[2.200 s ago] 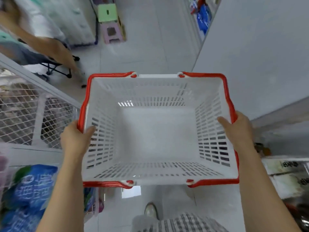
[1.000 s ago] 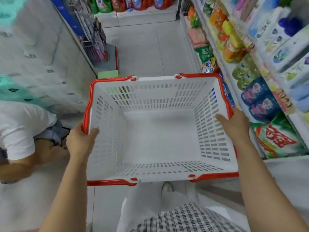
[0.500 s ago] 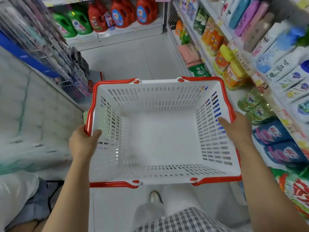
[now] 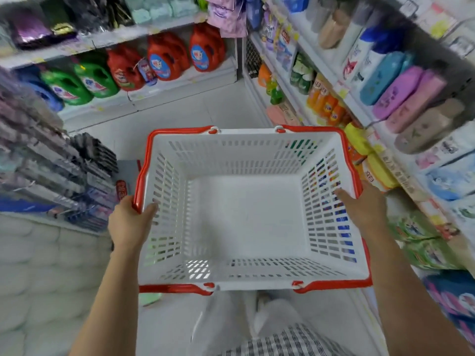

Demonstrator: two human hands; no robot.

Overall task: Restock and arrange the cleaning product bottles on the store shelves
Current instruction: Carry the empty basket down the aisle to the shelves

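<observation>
Head view: white basket (image 4: 246,155) being carried between fingers.
Left hand (image 4: 128,224) and right hand (image 4: 365,206) fingers are clamping its opposite rims.

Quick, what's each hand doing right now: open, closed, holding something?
Left hand: closed, gripping the left rim of the empty basket.
Right hand: closed, gripping the right rim of the same basket.
</observation>
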